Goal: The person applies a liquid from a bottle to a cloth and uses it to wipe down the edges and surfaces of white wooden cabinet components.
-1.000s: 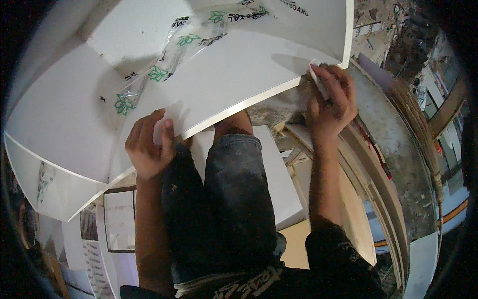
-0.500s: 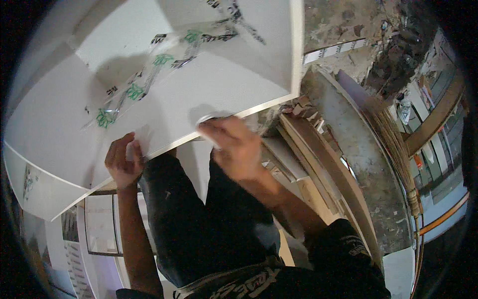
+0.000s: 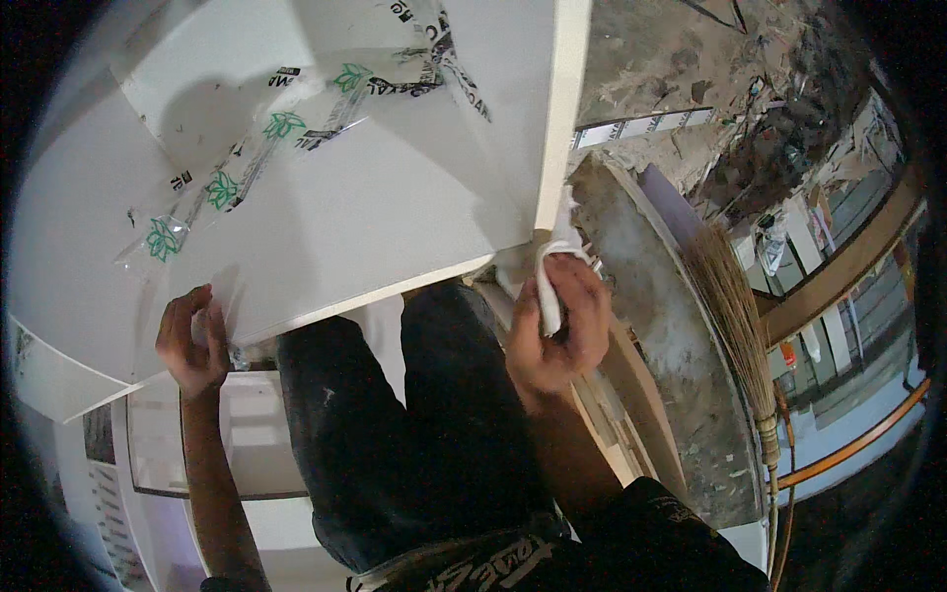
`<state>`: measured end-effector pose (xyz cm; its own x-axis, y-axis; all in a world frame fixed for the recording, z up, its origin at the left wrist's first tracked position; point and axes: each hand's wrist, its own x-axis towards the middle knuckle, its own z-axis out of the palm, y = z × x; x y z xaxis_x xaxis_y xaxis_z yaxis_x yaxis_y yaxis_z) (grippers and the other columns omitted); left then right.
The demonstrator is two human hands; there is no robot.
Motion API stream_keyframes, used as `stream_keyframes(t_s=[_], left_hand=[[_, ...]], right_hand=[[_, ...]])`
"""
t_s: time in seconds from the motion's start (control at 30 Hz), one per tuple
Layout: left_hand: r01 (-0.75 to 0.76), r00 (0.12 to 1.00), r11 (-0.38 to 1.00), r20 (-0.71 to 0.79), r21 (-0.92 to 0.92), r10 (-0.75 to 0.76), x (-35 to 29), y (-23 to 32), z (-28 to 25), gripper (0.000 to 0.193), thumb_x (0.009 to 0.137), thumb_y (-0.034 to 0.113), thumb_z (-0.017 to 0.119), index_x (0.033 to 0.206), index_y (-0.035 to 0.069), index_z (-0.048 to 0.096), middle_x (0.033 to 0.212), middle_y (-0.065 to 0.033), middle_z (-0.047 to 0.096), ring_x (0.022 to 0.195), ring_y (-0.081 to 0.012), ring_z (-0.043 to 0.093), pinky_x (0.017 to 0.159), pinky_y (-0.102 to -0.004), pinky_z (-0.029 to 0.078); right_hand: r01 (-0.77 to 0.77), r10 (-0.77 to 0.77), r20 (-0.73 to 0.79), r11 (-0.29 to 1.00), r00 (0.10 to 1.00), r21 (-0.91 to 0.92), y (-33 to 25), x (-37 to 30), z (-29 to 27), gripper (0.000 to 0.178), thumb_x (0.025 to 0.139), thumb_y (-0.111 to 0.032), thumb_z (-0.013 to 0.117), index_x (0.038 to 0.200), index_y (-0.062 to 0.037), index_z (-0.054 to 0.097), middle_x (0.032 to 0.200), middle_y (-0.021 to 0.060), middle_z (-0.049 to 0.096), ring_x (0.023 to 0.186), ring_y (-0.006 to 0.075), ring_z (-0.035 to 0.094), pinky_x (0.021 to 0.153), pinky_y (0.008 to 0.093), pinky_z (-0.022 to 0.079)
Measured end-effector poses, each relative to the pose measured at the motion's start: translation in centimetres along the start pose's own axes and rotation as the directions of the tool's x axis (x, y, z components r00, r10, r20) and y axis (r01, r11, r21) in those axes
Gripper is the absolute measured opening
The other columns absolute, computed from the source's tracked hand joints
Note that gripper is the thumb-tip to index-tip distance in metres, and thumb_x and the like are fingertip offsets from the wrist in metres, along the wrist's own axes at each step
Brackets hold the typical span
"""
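A large white box-like cabinet (image 3: 385, 207) lies before me, its pale front edge running up to a corner at the right. My right hand (image 3: 562, 326) pinches a folded white cloth (image 3: 548, 286) against that corner. At the left part of the same edge, my left hand (image 3: 192, 340) is curled over the panel, thumb and fingers gripping it. Clear film strips (image 3: 222, 187) with green leaf prints and black lettering lie crumpled on the cabinet's inner face.
A straw broom (image 3: 735, 316) leans along a grey stained slab (image 3: 681, 345) on the right. Wooden boards (image 3: 631, 395) stand beside my right leg. Rubble (image 3: 769, 148) covers the ground at the far right. Behind my left forearm is a white framed unit (image 3: 252, 434).
My right hand has moved rightward along the front edge to the corner, carrying the cloth. The view has shifted, and my left hand still holds the edge.
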<state>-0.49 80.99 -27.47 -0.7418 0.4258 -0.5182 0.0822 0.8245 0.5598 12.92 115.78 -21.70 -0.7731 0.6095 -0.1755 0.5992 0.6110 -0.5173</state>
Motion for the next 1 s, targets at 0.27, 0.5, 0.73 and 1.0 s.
stream_keyframes(t_s=[0.27, 0.5, 0.73, 1.0], left_hand=[[-0.055, 0.996, 0.998, -0.072, -0.018, 0.053, -0.8, -0.9, 0.5, 0.023, 0.08, 0.014, 0.06, 0.094, -0.004, 0.063, 0.086, -0.0173, 0.065, 0.076, -0.031, 0.063, 0.068, -0.0366, 0.05], [-0.016, 0.995, 1.0, -0.098, -0.017, 0.014, -1.1, -0.9, 1.1, 0.025, 0.077, 0.017, 0.063, 0.093, -0.003, 0.063, 0.082, -0.0171, 0.064, 0.07, -0.0322, 0.061, 0.064, -0.0389, 0.049], [-0.028, 0.997, 0.999, -0.072, -0.016, 0.027, -0.8, -0.6, 0.9, 0.024, 0.078, 0.016, 0.062, 0.093, -0.002, 0.063, 0.082, -0.0166, 0.063, 0.07, -0.0318, 0.06, 0.063, -0.0396, 0.048], [-0.019, 0.997, 0.999, -0.079, -0.038, 0.016, -0.7, -0.5, 0.9, 0.024, 0.08, 0.017, 0.061, 0.092, -0.003, 0.062, 0.083, -0.0163, 0.063, 0.072, -0.0328, 0.059, 0.064, -0.0403, 0.047]], right_hand=[[0.027, -0.027, -0.001, 0.995, 1.0, -0.101, 0.3, 1.2, 2.0, 0.031, 0.071, -0.005, 0.073, 0.103, -0.0047, 0.07, 0.097, 0.0118, 0.061, 0.088, 0.0269, 0.059, 0.075, 0.0356, 0.048], [-0.148, 0.139, -0.105, 0.985, 0.985, -0.09, -0.7, 1.3, 2.9, 0.035, 0.077, -0.001, 0.07, 0.111, -0.0027, 0.067, 0.099, 0.0137, 0.064, 0.091, 0.0236, 0.06, 0.081, 0.0326, 0.048], [-0.11, 0.094, -0.144, 0.989, 0.985, -0.104, -0.6, 1.9, 3.1, 0.02, 0.08, 0.0, 0.07, 0.1, 0.0009, 0.069, 0.094, 0.0125, 0.065, 0.083, 0.0211, 0.062, 0.075, 0.029, 0.048], [-0.39, 0.421, -0.116, 0.894, 0.899, 0.223, -0.8, 4.1, 2.8, 0.013, 0.077, -0.001, 0.074, 0.089, -0.0009, 0.069, 0.087, 0.0114, 0.067, 0.08, 0.0199, 0.062, 0.075, 0.0307, 0.049]])
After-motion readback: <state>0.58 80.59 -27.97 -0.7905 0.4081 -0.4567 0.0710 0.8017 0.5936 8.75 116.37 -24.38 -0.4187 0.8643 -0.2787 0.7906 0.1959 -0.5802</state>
